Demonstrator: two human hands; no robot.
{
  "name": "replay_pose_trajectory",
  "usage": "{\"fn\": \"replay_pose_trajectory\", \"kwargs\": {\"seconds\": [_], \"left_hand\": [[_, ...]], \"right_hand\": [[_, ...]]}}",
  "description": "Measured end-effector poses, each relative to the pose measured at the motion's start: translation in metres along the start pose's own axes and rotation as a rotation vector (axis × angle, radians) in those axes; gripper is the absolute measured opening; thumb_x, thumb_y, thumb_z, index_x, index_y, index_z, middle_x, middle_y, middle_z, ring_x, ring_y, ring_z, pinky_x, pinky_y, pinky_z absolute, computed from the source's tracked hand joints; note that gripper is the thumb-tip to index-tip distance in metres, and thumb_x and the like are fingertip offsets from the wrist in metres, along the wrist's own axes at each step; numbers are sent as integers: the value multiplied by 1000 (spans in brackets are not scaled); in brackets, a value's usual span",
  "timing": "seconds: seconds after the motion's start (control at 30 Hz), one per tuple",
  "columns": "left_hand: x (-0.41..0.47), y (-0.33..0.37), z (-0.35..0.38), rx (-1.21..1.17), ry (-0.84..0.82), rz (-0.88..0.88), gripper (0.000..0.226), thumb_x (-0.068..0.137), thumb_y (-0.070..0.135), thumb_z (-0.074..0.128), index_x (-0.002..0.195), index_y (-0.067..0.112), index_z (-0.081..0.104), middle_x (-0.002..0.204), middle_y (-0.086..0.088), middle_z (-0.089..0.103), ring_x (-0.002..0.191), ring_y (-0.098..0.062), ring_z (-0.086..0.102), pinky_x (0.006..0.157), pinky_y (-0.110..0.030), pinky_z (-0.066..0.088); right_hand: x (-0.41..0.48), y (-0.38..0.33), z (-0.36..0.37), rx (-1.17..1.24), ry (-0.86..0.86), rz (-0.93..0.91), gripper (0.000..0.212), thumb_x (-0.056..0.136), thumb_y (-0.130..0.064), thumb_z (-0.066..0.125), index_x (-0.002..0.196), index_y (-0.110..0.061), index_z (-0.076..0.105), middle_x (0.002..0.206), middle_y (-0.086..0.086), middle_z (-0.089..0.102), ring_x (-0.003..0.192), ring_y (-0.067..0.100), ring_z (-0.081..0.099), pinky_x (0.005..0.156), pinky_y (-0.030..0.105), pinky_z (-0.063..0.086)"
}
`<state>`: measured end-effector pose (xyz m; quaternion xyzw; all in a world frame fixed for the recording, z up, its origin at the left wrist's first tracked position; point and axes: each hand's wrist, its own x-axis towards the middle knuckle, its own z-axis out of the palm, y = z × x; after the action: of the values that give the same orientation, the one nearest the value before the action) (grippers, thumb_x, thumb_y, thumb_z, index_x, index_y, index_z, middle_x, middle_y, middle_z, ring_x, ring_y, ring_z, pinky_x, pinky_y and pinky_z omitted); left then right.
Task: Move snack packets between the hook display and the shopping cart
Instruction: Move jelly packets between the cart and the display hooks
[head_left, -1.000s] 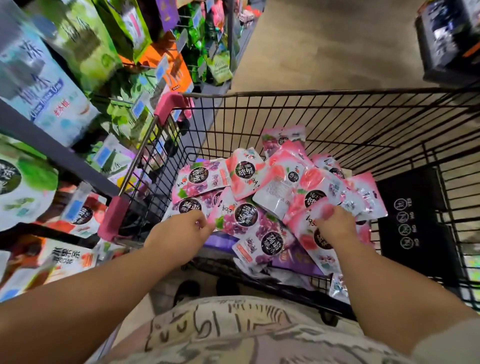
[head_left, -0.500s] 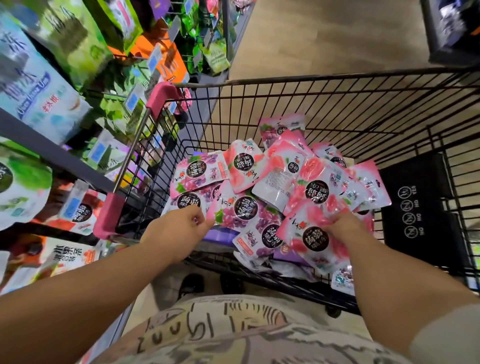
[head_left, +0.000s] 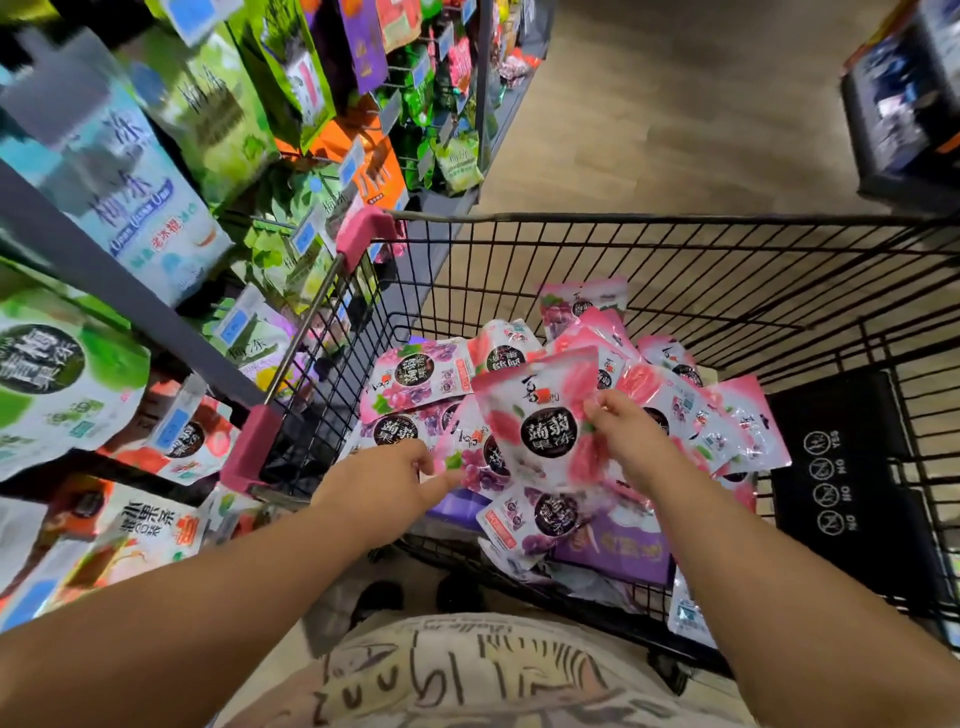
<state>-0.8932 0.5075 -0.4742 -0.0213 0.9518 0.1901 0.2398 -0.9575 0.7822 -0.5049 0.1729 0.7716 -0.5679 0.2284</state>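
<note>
Head view, near centre: right hand (head_left: 623, 436) pinched the right edge of a pink peach packet (head_left: 537, 415), thumb on the front face, fingers curled behind it. Packet was held roughly upright with its printed face to the camera, raised over the packet pile (head_left: 670, 395) inside the shopping cart (head_left: 675, 221) and well apart from the hook display (head_left: 156, 171).

Left hand (head_left: 384, 478) reached in over the cart's near-left rim. Fingers were loosely curled, thumb and forefinger at the corner of a purple grape packet (head_left: 470, 470) lying on the pile. Could not tell whether it pinched that corner or only touched it.

Pile was a mix of pink peach and purple grape packets, overlapping, mostly in the near-left part of the basket. A flat purple box (head_left: 618, 551) lay under the pile's near edge.

Cart was black wire with a pink corner guard (head_left: 369, 228) at its far-left corner and another at the near left. A black panel (head_left: 841, 467) with round white icons stood on its right side.

Hook display ran along the left, just beside the cart: hanging packets in green, pale blue, orange and purple, with blue tags at the hook ends. Far-left packets were blurred.

Wood-tone floor (head_left: 675, 104) lay beyond the cart.
</note>
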Motion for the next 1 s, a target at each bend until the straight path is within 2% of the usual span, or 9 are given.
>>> {"fn": "replay_pose_trajectory", "kwargs": {"seconds": [0.1,0.23,0.4,0.5,0.57,0.7,0.77,0.83,1.0], "left_hand": [[-1,1,-1,9,-2,31,65,62,92,27,88,36,47,76,8,63,76,-13,59,59,-29,42],[-4,5,-9,-19,-47,73,77,63,91,32,116,37,46,94,14,62,91,-16,60,72,-30,45],[-8,2,-14,-95,-152,97,111,34,106,13,117,46,57,107,12,68,98,-14,62,87,-36,50],[-9,0,-15,-130,-148,72,87,57,98,29,118,44,59,112,11,67,103,-15,60,86,-31,47],[-10,1,-14,-122,-110,61,60,79,79,38,122,42,57,115,8,66,106,-17,59,81,-28,43],[-7,-3,-10,-140,-101,-15,62,83,74,30,109,29,65,94,3,69,87,-17,61,78,-29,47],[-6,-5,-8,-129,-90,-21,63,83,74,29,108,28,65,92,3,69,86,-17,60,80,-30,48],[-4,-6,-6,-125,-72,-18,64,83,75,28,109,29,64,94,2,69,88,-18,61,83,-32,49],[-1,-7,-3,-68,-38,-36,73,83,74,29,101,16,68,86,-5,70,79,-19,63,77,-33,50]], "right_hand": [[-5,-21,22,249,-58,20,18,101,-21,47,109,-14,61,101,9,61,89,21,56,86,38,48],[-13,-38,52,449,-141,65,19,100,-21,48,106,-9,60,108,12,61,103,29,56,103,47,40],[-17,-43,80,539,-162,61,19,101,-20,48,88,-9,57,87,8,66,94,27,59,97,48,43],[-14,-44,90,561,-181,68,21,100,-23,50,84,-11,53,88,10,63,94,26,56,95,46,43],[-10,-42,93,522,-184,65,22,99,-28,52,84,-12,53,93,13,62,94,26,56,94,47,44],[-4,-38,84,327,-244,17,25,97,-39,53,88,-15,55,79,2,62,73,21,56,69,34,46],[1,-30,70,113,-231,0,25,100,-38,47,105,-16,56,93,1,65,85,20,64,79,36,55],[10,-19,49,-95,-150,-25,26,101,-40,44,116,-19,52,111,1,65,104,21,62,96,42,50],[36,7,-10,-477,98,-9,38,99,-31,52,134,-16,48,131,6,56,88,13,53,78,28,44]]}}
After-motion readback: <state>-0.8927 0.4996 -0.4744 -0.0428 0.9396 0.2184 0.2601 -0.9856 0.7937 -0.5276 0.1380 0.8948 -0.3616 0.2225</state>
